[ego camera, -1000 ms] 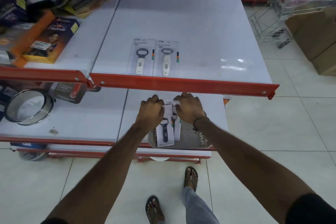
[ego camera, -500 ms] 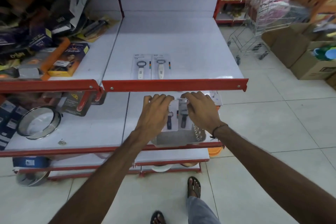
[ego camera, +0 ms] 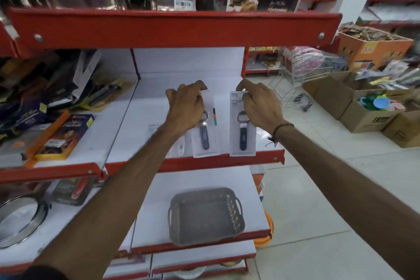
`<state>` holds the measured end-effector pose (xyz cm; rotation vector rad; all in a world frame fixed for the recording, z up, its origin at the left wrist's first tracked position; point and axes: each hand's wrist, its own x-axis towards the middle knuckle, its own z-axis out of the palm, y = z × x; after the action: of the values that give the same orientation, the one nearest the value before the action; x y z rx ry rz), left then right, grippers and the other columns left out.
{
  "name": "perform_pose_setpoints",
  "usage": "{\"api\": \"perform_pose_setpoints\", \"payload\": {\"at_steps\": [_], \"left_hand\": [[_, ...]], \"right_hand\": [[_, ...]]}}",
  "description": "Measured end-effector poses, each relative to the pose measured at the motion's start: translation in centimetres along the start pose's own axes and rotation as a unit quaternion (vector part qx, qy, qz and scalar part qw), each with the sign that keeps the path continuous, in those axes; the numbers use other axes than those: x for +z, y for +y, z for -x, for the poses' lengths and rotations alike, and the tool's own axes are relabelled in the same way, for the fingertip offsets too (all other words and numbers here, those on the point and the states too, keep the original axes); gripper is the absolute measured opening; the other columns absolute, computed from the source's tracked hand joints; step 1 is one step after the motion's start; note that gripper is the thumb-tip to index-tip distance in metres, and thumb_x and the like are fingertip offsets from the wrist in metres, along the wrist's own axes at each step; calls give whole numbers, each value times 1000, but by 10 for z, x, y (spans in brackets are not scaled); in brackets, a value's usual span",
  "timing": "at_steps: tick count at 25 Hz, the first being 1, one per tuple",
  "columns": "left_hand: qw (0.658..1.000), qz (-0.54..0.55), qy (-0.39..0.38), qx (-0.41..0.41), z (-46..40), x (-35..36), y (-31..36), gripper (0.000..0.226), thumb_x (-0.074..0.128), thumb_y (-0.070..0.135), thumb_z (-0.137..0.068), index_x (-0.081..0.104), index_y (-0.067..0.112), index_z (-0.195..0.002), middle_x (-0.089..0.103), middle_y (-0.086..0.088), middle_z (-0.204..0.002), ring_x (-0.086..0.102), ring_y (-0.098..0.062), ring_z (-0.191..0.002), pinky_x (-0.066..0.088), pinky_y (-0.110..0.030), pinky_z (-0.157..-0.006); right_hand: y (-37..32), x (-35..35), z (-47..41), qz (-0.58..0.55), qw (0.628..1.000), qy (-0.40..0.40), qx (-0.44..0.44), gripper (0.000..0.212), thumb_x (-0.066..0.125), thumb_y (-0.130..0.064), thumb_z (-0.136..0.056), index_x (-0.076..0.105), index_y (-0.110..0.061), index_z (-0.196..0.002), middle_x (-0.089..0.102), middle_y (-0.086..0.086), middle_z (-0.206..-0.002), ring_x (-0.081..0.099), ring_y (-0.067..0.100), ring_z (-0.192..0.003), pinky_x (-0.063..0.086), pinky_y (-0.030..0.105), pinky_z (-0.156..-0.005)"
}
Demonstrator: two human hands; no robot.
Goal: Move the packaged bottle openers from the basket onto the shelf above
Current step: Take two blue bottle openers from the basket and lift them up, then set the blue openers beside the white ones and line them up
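My left hand (ego camera: pixel 185 108) grips the top of a packaged bottle opener (ego camera: pixel 205 136) with a dark handle and holds it above the white shelf (ego camera: pixel 150 98). My right hand (ego camera: pixel 259 104) grips a second dark-handled packaged opener (ego camera: pixel 242 136) by its top edge, just to the right. Both cards hang down to the shelf's red front rail. A white-handled packaged opener (ego camera: pixel 179 146) lies on the shelf, mostly hidden by my left forearm. The grey basket (ego camera: pixel 205 215) stands on the lower shelf with nothing in it.
A red-fronted shelf (ego camera: pixel 175 27) with glassware hangs overhead. Boxed goods (ego camera: pixel 59 136) crowd the shelf bay to the left. A round metal sieve (ego camera: pixel 20 218) lies lower left. A wire trolley (ego camera: pixel 302 70) and cardboard boxes (ego camera: pixel 363 109) stand on the tiled floor at right.
Both hands rose from the basket to the shelf above, each carrying a packaged opener. The basket now holds nothing. The camera tilted up.
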<state>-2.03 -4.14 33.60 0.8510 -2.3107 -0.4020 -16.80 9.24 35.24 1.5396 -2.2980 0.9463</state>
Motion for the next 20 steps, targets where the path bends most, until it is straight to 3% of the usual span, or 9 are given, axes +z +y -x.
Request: {"api": "perform_pose_setpoints", "payload": {"at_steps": [2,6,12,14,17,20], "left_hand": [[1000,0,-16,-11,-22,12,-9,46,27,7,-79,61,22,-107,70,-2,-85,55,-25,-102,28,-48,-97],[996,-45,-68,-24,-36,47,-23,39,30,7,-83,61,19,-105,71,-7,-93,53,-27,-103,28,-48,-94],[986,-104,-131,-5,-20,74,-43,29,40,14,-96,61,20,-116,71,-5,-106,51,-28,-115,21,-53,-106],[979,-128,-159,4,-15,71,-51,34,38,19,-99,59,22,-127,67,-2,-125,47,-27,-128,11,-60,-114],[963,-139,-232,-4,-8,51,-64,43,34,25,-103,44,24,-146,39,4,-157,28,-19,-147,-6,-62,-119],[951,-101,-288,-60,-6,9,-85,44,44,30,-101,42,27,-145,37,3,-158,34,-18,-145,11,-49,-124]], "right_hand": [[10,11,-24,0,1000,-20,15,24,39,-9,-91,59,-15,-104,43,-11,-66,55,32,-78,39,36,-71],[30,55,-52,26,994,-98,28,28,38,-11,-91,59,-18,-107,71,14,-88,62,38,-80,33,32,-67],[49,97,-36,35,986,-160,25,29,38,-19,-94,60,-21,-113,74,10,-102,63,36,-91,34,36,-72],[52,101,-33,68,981,-179,22,34,40,-22,-94,62,-24,-120,71,6,-117,62,33,-103,41,41,-84],[55,101,-24,127,968,-214,15,40,46,-29,-93,59,-28,-131,62,2,-135,57,28,-121,41,45,-101],[43,97,-21,74,974,-213,22,40,54,-39,-92,59,-30,-131,58,-4,-141,53,24,-127,41,44,-104]]}}
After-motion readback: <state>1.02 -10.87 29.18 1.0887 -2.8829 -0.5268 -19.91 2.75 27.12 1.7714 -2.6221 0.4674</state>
